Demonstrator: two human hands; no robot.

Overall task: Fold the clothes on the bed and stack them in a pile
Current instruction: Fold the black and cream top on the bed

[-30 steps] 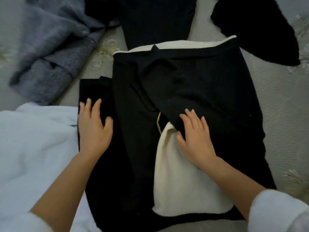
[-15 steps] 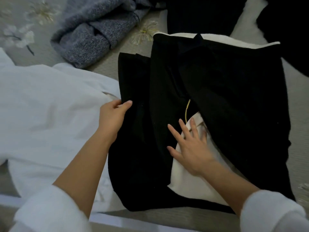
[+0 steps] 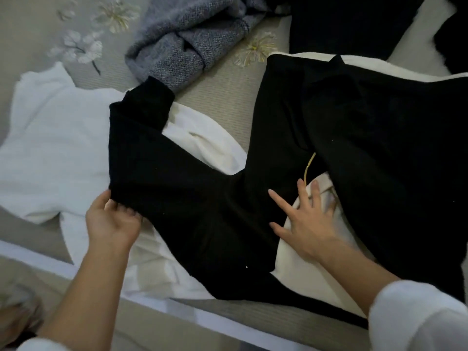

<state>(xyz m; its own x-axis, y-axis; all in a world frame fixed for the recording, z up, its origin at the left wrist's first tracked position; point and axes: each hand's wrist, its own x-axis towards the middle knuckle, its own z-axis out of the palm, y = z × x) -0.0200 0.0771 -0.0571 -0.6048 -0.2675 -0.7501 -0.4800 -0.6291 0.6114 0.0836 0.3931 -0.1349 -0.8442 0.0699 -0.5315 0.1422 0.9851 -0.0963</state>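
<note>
Cloth this soft will sag, so edges are the place to hold. Over the white top (image 3: 50, 138), the left hand (image 3: 111, 221) pinches the black sleeve (image 3: 157, 168) at its lower edge; the right hand (image 3: 309, 224), flat and spread, pins the black jacket (image 3: 379, 148) on the bed (image 3: 222, 102).

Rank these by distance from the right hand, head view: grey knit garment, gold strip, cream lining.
1. Cream lining: directly under the right hand, which presses on it.
2. Gold strip: just beyond the fingertips, on the black garment.
3. Grey knit garment: far off at the upper left of the bed.
</note>
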